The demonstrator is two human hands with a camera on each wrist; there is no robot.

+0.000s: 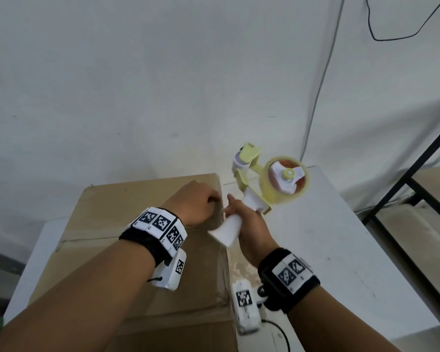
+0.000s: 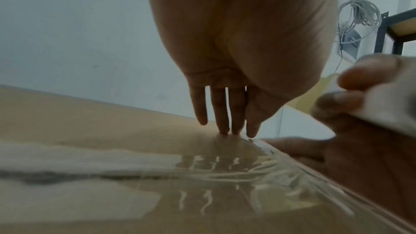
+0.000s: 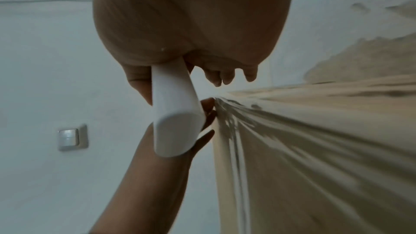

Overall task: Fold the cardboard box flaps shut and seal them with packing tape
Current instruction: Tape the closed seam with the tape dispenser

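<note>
A brown cardboard box (image 1: 107, 209) with its flaps down stands on a white table (image 1: 341, 250). My left hand (image 1: 198, 204) rests on the box top near its far right corner. In the left wrist view its straight fingertips (image 2: 225, 127) press the cardboard beside wrinkled clear tape (image 2: 225, 172) that runs over the right edge. My right hand (image 1: 252, 224) grips the white handle (image 1: 226, 231) of a yellow tape dispenser (image 1: 285, 181), held in the air just right of the box. In the right wrist view the handle (image 3: 175, 113) hangs beside the taped box side (image 3: 315, 149).
A white wall rises directly behind the box, with a thin cable (image 1: 315, 97) running down it and a light switch (image 3: 69, 137). A black metal shelf rack (image 1: 417, 186) stands to the right of the table. Bare tabletop lies right of the box.
</note>
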